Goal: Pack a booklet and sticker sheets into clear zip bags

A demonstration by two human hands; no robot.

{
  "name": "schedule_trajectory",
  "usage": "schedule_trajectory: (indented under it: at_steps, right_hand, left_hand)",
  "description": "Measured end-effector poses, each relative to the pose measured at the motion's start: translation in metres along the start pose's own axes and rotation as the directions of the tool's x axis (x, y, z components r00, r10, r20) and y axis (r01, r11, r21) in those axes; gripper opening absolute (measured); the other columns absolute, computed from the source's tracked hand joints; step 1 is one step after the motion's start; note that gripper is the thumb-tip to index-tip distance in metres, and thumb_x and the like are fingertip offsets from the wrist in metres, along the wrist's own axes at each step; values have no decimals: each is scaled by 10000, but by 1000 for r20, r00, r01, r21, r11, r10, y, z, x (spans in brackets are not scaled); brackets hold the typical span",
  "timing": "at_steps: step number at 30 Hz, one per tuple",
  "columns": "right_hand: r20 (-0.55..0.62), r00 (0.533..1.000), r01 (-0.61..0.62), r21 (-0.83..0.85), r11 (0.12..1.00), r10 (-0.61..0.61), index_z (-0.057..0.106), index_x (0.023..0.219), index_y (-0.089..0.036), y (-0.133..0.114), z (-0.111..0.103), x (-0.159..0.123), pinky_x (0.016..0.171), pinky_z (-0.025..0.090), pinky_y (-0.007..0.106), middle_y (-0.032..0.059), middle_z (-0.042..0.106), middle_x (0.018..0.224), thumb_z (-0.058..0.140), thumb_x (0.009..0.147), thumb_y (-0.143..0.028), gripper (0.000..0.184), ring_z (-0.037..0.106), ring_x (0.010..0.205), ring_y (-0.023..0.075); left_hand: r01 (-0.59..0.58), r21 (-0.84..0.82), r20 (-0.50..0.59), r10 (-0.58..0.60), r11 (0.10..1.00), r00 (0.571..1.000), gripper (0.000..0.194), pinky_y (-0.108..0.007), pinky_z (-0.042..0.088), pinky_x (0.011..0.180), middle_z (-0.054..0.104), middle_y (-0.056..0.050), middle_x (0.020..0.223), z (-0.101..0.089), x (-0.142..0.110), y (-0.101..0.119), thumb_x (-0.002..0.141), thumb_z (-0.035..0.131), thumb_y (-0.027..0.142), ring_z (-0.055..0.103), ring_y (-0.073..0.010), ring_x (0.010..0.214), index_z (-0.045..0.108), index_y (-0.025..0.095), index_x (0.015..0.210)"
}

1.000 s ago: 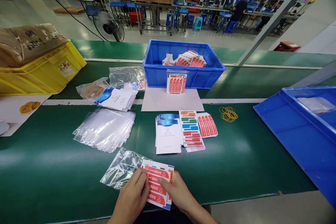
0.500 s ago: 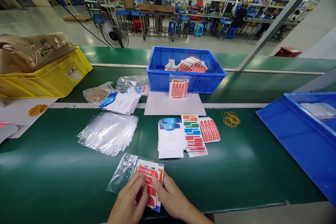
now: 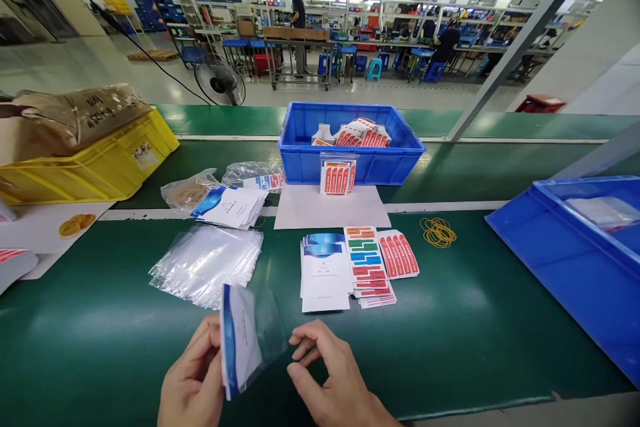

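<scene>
My left hand pinches a clear plastic bag by its left side, above the front of the green table. Inside the bag a white and blue booklet shows, tilted nearly edge-on; any sheets behind it are hidden. To the right, my right hand is held with fingers apart and curved, just off the bag's clear end. Beyond the hands lie a stack of booklets, coloured label sheets and red label sheets. A pile of clear bags lies to the left.
A blue bin holding packed labels stands at the back, with a filled bag leaning on its front. Yellow rubber bands lie right of the labels. A yellow crate is at left, another blue bin at right.
The bag has been turned over, so its booklet side shows instead of the red labels. My right hand has let go and moved right; my left hand has shifted left with the bag.
</scene>
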State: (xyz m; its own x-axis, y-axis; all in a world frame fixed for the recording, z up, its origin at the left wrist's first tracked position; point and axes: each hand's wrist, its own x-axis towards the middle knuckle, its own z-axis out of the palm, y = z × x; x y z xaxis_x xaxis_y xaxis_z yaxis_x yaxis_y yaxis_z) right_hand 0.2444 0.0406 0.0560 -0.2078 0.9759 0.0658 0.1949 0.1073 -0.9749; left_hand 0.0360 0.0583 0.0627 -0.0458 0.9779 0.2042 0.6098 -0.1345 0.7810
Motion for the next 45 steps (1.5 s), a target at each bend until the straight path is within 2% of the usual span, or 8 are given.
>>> schedule_trajectory:
  at_steps: [4,9,17,23,27,31,37,45]
  right_hand:
    - [-65,957,260,-231,938,-281,321,1374,-274,1,2,-4,839,546,323,106,464,1334,594,850,-331,593,560,1113,242]
    - [101,750,603,-512,612,-654,295,1417,-241,-12,2,11,1012,436,445,148,147,1520,535,829,-608,733,368,1312,334]
    - [-23,871,407,-523,749,-490,493,1212,-140,-10,6,8,983,463,434,207,428,1391,567,779,-648,671,447,1261,332]
    - [-112,891,404,-242,882,-439,543,1017,-176,1,12,15,829,527,291,97,689,1016,538,836,-149,184,653,945,191]
    - [-128,929,335,-110,936,-347,571,898,-192,-3,-2,20,736,525,265,49,713,902,531,811,-68,157,664,812,157]
    - [-119,920,364,-90,927,-373,599,859,-183,-2,-16,24,734,522,273,54,721,870,556,802,-67,137,669,790,158]
    - [-63,868,476,-171,863,-492,630,853,-168,1,-26,32,721,530,265,67,737,840,555,781,-36,168,692,773,160]
    - [56,902,432,-122,894,-428,648,885,-178,4,-32,37,719,518,254,45,739,865,580,786,-97,144,673,752,146]
  left_hand:
    - [216,-325,93,-197,921,976,250,-209,424,630,562,-23,961,10,3,10,856,534,286,519,-151,793,498,206,622]
    - [241,-404,147,-197,882,969,251,-205,422,619,521,-16,850,14,1,32,816,576,330,505,-152,737,540,201,604]
    - [287,-500,119,-264,817,957,284,-199,407,561,480,-4,824,13,-2,44,846,567,331,479,-127,683,549,197,596]
    - [130,-322,87,-107,938,990,58,-213,467,779,509,-18,1012,13,-1,40,839,574,303,539,-169,948,609,256,840]
    - [-33,-29,90,35,999,995,498,-291,394,980,447,-47,1273,0,13,18,784,650,295,445,-222,1206,456,308,1243]
    - [-254,6,377,234,967,896,343,-255,475,804,580,-28,1056,-12,29,11,808,637,219,549,-193,1020,531,304,1122]
    - [-428,-111,487,424,897,763,166,-270,444,695,578,-16,805,-15,42,30,839,556,84,539,-175,826,556,238,902]
    - [-315,-157,563,347,936,750,108,-255,446,679,577,-18,822,-7,37,32,868,537,127,551,-157,805,557,229,896]
